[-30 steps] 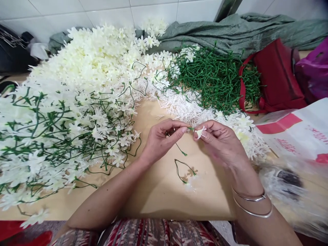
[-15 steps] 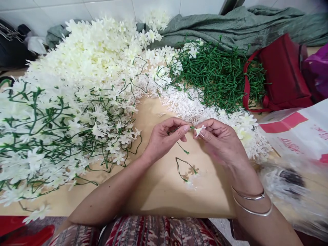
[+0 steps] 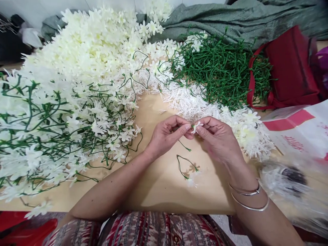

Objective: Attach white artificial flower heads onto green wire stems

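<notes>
Head view. A slender, curved green stem (image 3: 185, 146), smooth and apparently plastic, is pinched between thumb and fingers of the left hand (image 3: 169, 137). A small white flower (image 3: 196, 127), thin-petalled, is gripped at the fingertips of the right hand (image 3: 219, 138); flower and stem are brought together between the hands, above the smooth, tan tabletop (image 3: 153, 194). A bent forked stem (image 3: 179, 165) is seen nearer the body. The left side is covered by a tangled heap of stemmed flowers (image 3: 84, 136), backed by a mound of loose cream blossoms (image 3: 89, 44). Beyond the hands, a band of spiky white pieces (image 3: 184, 100) is bordered by wiry green stems (image 3: 217, 68). The right side is crowded by a red bag (image 3: 290, 68), a printed carrier bag (image 3: 299, 131) and crinkled clear plastic (image 3: 274, 177); the rear is edged by folded grey-green cloth (image 3: 205, 20).
</notes>
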Tool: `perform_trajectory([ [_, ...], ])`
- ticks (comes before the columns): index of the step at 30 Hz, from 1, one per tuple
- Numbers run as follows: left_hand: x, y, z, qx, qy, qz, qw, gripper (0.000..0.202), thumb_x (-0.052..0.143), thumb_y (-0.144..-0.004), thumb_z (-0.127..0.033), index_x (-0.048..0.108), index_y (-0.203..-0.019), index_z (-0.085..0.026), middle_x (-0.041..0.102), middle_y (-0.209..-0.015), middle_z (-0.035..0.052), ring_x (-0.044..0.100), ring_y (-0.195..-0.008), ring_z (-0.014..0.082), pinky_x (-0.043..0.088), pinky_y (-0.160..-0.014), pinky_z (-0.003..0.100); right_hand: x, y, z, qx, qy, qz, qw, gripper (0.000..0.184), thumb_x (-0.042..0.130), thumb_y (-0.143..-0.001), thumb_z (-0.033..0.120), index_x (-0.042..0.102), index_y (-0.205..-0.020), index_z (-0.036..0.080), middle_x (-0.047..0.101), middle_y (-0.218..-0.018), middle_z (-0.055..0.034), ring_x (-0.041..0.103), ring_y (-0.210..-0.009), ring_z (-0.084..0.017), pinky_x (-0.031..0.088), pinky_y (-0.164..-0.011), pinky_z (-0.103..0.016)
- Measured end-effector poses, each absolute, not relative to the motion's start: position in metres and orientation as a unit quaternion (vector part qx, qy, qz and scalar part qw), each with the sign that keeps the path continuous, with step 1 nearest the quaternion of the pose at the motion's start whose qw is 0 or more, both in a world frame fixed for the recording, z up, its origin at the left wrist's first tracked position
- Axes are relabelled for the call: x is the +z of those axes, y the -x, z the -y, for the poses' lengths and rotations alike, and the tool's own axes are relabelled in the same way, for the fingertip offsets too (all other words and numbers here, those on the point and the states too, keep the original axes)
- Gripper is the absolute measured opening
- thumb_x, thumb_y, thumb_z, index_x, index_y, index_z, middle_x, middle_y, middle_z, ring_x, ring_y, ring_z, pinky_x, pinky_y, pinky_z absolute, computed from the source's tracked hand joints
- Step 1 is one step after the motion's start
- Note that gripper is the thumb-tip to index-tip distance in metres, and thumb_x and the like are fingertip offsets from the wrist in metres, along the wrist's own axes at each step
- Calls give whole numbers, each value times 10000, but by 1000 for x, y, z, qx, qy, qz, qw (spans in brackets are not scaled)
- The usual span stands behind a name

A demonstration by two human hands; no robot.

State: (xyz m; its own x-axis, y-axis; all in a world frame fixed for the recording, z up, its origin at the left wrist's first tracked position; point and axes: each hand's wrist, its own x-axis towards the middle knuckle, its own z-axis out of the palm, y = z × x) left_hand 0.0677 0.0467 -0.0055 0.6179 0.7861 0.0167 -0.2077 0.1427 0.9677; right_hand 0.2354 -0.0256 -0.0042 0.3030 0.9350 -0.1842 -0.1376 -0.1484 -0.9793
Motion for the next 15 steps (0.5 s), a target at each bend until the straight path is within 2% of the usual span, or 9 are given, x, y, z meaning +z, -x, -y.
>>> perform_trajectory([
  [6, -8, -69, -47, 344, -551, -273, 709, 460, 796, -882, -625, 661, -848, -187, 763, -799, 7, 756, -686, 126, 619, -716, 259, -8, -235, 22, 474, 587, 349, 556, 252, 916, -758, 442, 740, -806, 268, 694, -716, 35, 562, -626, -129, 473, -597, -287],
  [15, -5, -71, -45, 347, -531, -271, 724, 424, 818, -887, -575, 664, -839, -183, 755, -791, -2, 762, -693, 130, 625, -725, 266, -4, -232, 17, 514, 547, 307, 585, 316, 977, -678, 494, 760, -767, 283, 715, -701, 37, 598, -621, -122, 498, -616, -281],
])
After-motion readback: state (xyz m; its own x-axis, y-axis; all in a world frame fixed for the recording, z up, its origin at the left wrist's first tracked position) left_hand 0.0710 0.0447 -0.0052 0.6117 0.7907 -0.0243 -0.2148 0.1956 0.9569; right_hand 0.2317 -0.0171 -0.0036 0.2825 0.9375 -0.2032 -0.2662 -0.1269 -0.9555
